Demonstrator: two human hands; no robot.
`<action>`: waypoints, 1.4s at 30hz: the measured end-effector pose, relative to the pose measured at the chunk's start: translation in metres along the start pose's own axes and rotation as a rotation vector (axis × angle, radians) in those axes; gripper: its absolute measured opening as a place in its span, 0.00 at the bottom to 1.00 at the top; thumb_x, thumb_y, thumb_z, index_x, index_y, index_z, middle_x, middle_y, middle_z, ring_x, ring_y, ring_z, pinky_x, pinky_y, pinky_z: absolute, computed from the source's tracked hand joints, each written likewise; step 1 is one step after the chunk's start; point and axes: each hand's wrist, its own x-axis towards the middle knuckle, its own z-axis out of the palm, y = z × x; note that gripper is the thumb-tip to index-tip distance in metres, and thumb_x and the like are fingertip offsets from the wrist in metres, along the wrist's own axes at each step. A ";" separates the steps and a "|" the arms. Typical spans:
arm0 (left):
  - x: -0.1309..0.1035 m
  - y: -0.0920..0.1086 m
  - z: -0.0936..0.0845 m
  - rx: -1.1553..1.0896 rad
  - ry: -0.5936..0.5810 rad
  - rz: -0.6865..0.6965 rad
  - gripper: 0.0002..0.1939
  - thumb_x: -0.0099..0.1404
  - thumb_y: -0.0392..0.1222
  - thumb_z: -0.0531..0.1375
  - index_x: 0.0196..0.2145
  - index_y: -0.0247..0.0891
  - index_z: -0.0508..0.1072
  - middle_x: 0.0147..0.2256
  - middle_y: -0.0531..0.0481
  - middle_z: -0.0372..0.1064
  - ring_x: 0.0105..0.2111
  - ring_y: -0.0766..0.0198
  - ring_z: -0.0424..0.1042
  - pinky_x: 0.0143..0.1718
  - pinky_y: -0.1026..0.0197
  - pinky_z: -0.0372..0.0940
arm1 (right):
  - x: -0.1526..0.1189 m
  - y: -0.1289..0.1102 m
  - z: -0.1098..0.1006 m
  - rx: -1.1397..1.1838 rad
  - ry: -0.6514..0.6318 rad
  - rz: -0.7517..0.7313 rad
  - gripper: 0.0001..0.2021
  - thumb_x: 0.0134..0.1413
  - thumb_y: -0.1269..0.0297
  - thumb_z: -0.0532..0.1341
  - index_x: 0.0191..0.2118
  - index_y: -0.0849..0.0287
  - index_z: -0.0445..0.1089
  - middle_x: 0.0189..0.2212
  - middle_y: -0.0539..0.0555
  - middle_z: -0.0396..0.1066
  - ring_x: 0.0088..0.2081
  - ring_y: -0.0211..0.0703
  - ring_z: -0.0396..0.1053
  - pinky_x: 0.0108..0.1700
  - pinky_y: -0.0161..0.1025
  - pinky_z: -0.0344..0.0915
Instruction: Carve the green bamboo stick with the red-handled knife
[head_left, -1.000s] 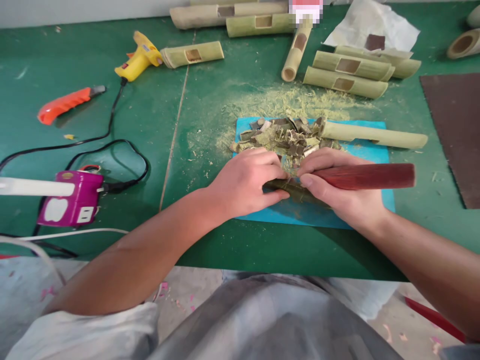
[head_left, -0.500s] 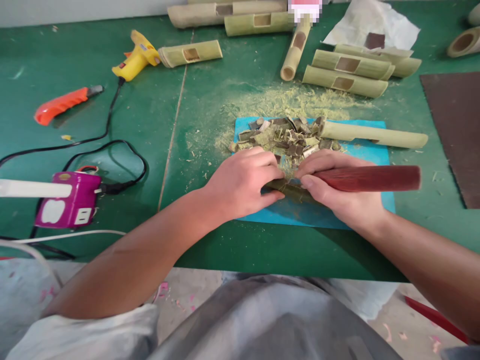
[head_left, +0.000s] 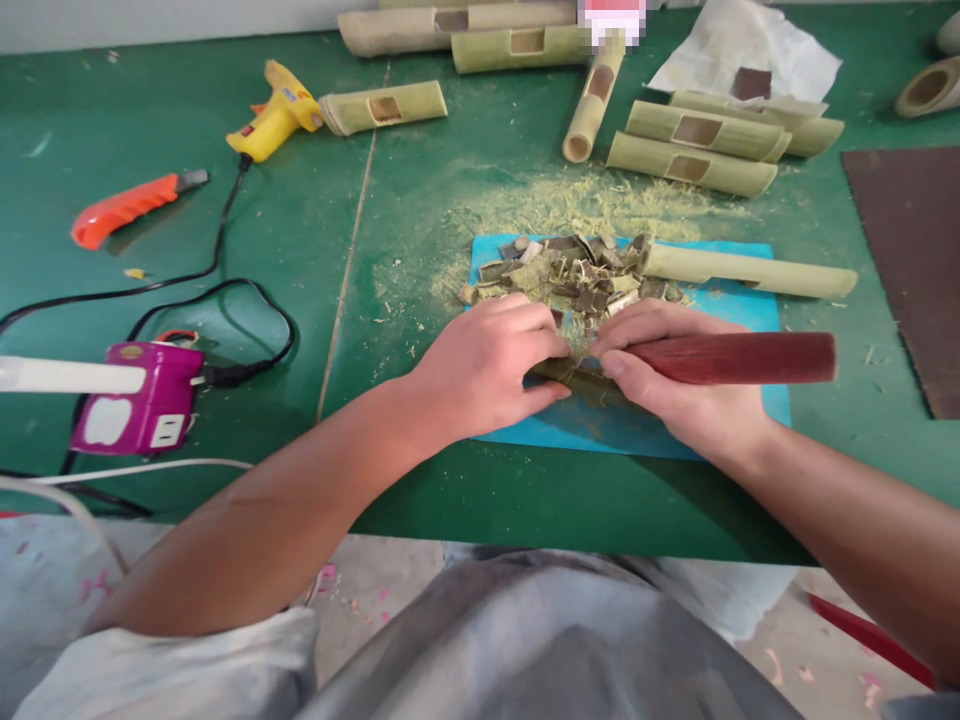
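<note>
My left hand (head_left: 499, 365) is closed on the left end of a dark bamboo piece (head_left: 589, 385), its fingers pressed down from above and the thumb in front. In my right hand (head_left: 675, 375) is a carving tool (head_left: 742, 358) with a thick red wooden handle that points right. Its tip, by the left fingertips at the bamboo, is mostly hidden by my fingers. Both hands are over a blue mat (head_left: 525, 435). Just behind them lies a heap of bamboo chips (head_left: 581, 275), with a pale bamboo tube (head_left: 750, 268) beside it.
Several notched bamboo tubes (head_left: 690, 165) lie at the back. Left are a yellow glue gun (head_left: 276, 112), an orange utility knife (head_left: 135, 208) and a purple power adapter (head_left: 142, 395) with cords. A brown sheet (head_left: 907, 270) lies right. Sawdust (head_left: 585, 205) covers the green table (head_left: 420, 490) behind the mat.
The red handle's end has shifted very slightly left. Both hands stay in nearly the same place on the bamboo piece; little else differs.
</note>
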 end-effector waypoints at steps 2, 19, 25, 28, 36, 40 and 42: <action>0.000 0.000 0.000 0.000 0.000 0.001 0.10 0.65 0.44 0.68 0.41 0.37 0.80 0.38 0.47 0.74 0.39 0.57 0.71 0.40 0.57 0.64 | 0.000 -0.001 0.000 -0.004 -0.005 -0.009 0.04 0.54 0.66 0.69 0.30 0.49 0.77 0.33 0.48 0.79 0.37 0.44 0.77 0.44 0.45 0.74; -0.001 -0.005 0.002 -0.060 0.026 0.009 0.11 0.66 0.44 0.66 0.42 0.36 0.80 0.37 0.47 0.74 0.38 0.58 0.72 0.40 0.56 0.65 | -0.001 -0.006 0.000 -0.111 -0.014 -0.099 0.08 0.57 0.67 0.65 0.27 0.51 0.74 0.30 0.48 0.78 0.34 0.43 0.76 0.41 0.45 0.72; -0.001 -0.004 0.002 -0.079 0.019 -0.001 0.12 0.65 0.43 0.66 0.44 0.35 0.81 0.38 0.46 0.75 0.39 0.57 0.72 0.41 0.56 0.65 | -0.004 -0.003 0.001 -0.058 0.070 -0.102 0.10 0.57 0.66 0.63 0.24 0.50 0.71 0.26 0.49 0.75 0.30 0.43 0.73 0.37 0.46 0.71; -0.001 -0.004 0.002 -0.082 0.022 -0.001 0.12 0.65 0.43 0.66 0.44 0.35 0.81 0.38 0.46 0.75 0.39 0.57 0.72 0.41 0.56 0.65 | -0.005 -0.004 0.001 -0.088 0.083 -0.090 0.11 0.57 0.62 0.63 0.24 0.49 0.70 0.25 0.49 0.75 0.30 0.45 0.73 0.37 0.48 0.72; -0.001 -0.003 0.002 -0.078 0.012 -0.006 0.11 0.66 0.44 0.66 0.43 0.35 0.80 0.38 0.46 0.75 0.39 0.58 0.72 0.41 0.57 0.65 | -0.012 0.002 -0.002 -0.054 0.123 -0.146 0.10 0.62 0.61 0.63 0.27 0.48 0.74 0.27 0.49 0.76 0.31 0.45 0.74 0.38 0.48 0.72; 0.000 -0.002 0.001 -0.073 0.008 -0.016 0.12 0.65 0.44 0.67 0.43 0.35 0.80 0.38 0.46 0.75 0.38 0.59 0.71 0.40 0.57 0.65 | -0.009 0.002 -0.002 -0.032 0.104 -0.140 0.10 0.62 0.57 0.64 0.29 0.48 0.75 0.31 0.50 0.78 0.35 0.46 0.76 0.43 0.48 0.73; 0.000 -0.002 0.001 -0.069 0.009 -0.012 0.12 0.65 0.44 0.68 0.43 0.35 0.80 0.38 0.46 0.75 0.38 0.59 0.71 0.40 0.57 0.64 | -0.005 -0.001 -0.001 -0.037 0.073 -0.113 0.11 0.61 0.54 0.65 0.28 0.48 0.75 0.31 0.50 0.78 0.36 0.47 0.77 0.44 0.49 0.74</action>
